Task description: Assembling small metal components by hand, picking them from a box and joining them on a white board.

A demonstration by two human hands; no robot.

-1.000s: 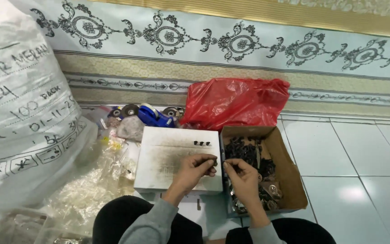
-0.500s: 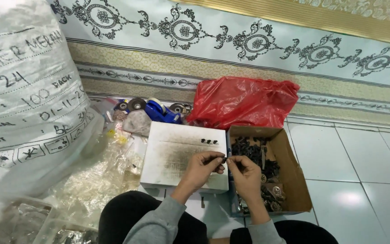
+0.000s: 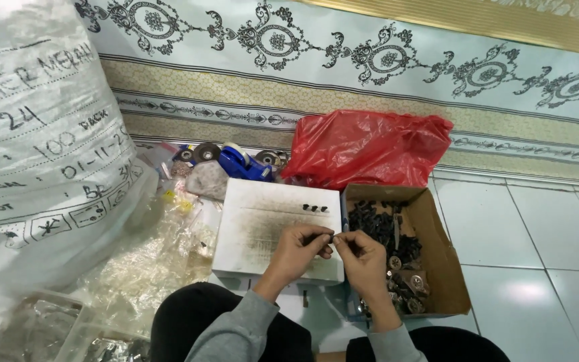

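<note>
My left hand (image 3: pixel 301 249) and my right hand (image 3: pixel 363 258) meet fingertip to fingertip over the near right corner of a white box (image 3: pixel 263 228), pinching a small dark part (image 3: pixel 333 236) between them. Three small black parts (image 3: pixel 315 208) stand in a row on the white box's top. Just right of my hands sits an open cardboard box (image 3: pixel 437 248) holding several black and metal parts (image 3: pixel 380 224).
A red plastic bag (image 3: pixel 370 147) lies behind the boxes. A large white sack (image 3: pixel 35 147) stands at the left, with clear plastic bags (image 3: pixel 149 255) beside it. A blue tape dispenser (image 3: pixel 244 164) and round discs lie behind the white box. White floor tiles (image 3: pixel 537 255) stretch to the right.
My hands have stayed together over the white box's corner, shifting slightly. The camera has tilted, so the scene sits a little lower in the frame.
</note>
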